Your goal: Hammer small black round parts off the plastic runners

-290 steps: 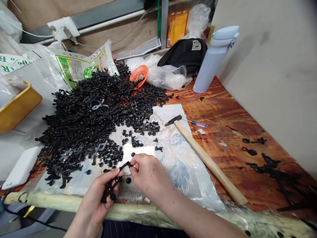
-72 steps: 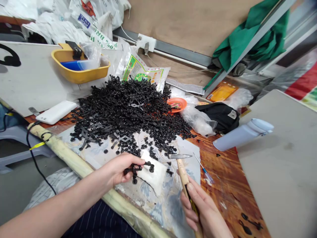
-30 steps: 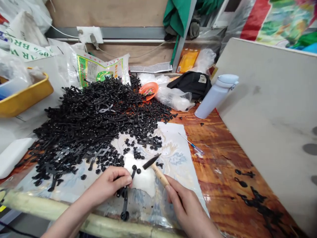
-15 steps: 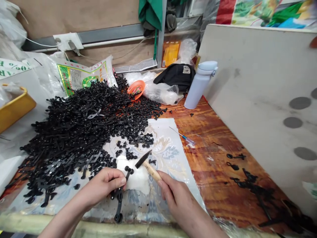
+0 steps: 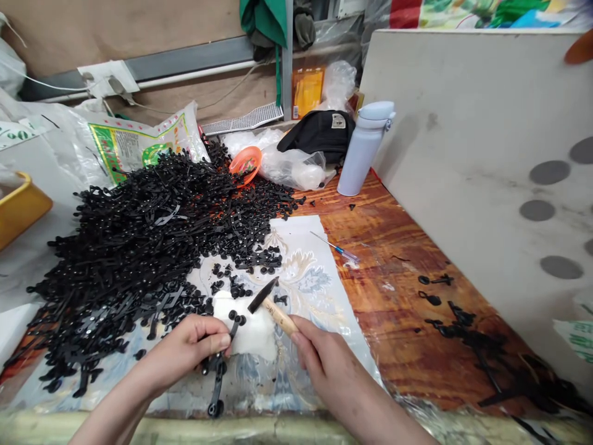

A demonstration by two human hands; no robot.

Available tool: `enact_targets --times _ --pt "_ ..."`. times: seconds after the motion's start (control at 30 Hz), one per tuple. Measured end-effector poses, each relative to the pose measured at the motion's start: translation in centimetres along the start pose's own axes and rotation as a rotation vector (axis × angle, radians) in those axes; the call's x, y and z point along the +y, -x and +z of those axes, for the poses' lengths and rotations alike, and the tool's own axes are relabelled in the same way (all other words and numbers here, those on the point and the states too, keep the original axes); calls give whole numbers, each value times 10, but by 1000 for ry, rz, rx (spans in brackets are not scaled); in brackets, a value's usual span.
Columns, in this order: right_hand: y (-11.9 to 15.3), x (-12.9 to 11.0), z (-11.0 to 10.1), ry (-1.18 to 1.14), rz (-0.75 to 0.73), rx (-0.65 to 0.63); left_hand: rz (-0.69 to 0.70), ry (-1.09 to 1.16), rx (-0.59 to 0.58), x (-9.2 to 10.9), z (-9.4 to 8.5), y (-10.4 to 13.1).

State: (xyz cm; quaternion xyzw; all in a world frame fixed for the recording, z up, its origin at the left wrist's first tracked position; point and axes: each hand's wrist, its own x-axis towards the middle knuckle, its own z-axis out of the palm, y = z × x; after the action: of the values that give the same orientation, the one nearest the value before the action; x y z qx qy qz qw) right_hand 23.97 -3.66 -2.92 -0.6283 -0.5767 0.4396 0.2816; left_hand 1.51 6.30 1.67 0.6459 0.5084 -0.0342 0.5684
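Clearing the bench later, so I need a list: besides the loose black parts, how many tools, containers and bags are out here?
Tools: 2, wooden-handled hammer, blue-handled screwdriver
Containers: 3, pale blue bottle, orange bowl, yellow tub
Bags: 2, black pouch, printed green sack
Total: 7

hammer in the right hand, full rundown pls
The hammer is small, with a dark metal head, narrow and wedge-like, on a pale wooden handle. The right hand grips the handle close to the head and hides the rest. The head hovers, tilted up-left, over the white block.
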Motion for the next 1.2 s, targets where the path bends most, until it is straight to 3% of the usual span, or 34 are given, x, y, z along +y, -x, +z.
enact_targets --times 0.2,0.47,0.73,0.87,1.07,1.2 --pt "1 -6 -4 -21 -9 2 20 94 28 -2 0 1" --pt "0 -4 -3 -14 -8 -1 25 7 17 3 1 0" --pt "6 -9 -5 -19 -41 37 -60 -24 -3 5 0 -1" --pt "12 -18 -12 -20 -148 105 -73 -1 -7 2 0 -4" --pt "11 -26 -25 301 -399 169 -81 63 -25 1 -1 -7" --pt "6 -25 -24 380 -529 227 -73 84 -28 2 -2 -7"
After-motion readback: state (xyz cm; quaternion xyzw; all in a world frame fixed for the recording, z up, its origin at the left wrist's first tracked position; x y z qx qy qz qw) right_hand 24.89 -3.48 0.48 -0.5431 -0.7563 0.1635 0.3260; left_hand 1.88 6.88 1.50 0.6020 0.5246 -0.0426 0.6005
